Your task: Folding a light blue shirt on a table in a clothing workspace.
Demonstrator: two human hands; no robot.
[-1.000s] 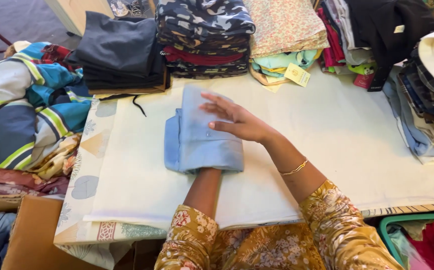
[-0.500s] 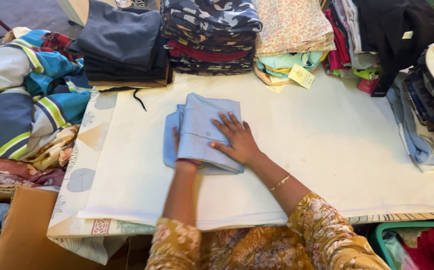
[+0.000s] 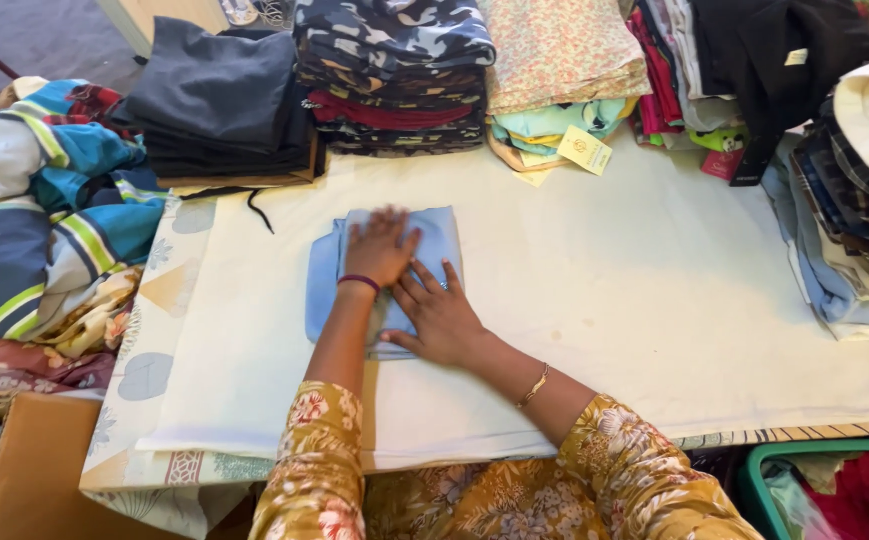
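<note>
A folded light-blue garment [image 3: 435, 235] lies on the cream cloth-covered table [image 3: 635, 290], left of centre. My left hand [image 3: 381, 248] rests flat on top of it, fingers spread and pointing away from me. My right hand [image 3: 442, 318] presses flat on the garment's near right part, just behind the left hand. Neither hand grips anything; both palms lie on the fabric. A purple band sits on my left wrist and a gold bangle on my right.
Stacks of folded clothes line the far edge: dark grey [image 3: 220, 95], camouflage print [image 3: 395, 70], floral beige [image 3: 560, 50], and dark items [image 3: 765, 60]. More folded piles [image 3: 860, 200] sit at the right. A striped blue blanket [image 3: 45, 220] lies at left, a cardboard box [image 3: 25, 470] below it.
My left hand came out from under the garment and now lies flat on top. The right hand slid back toward me. The garment became a smaller, squarer fold.
</note>
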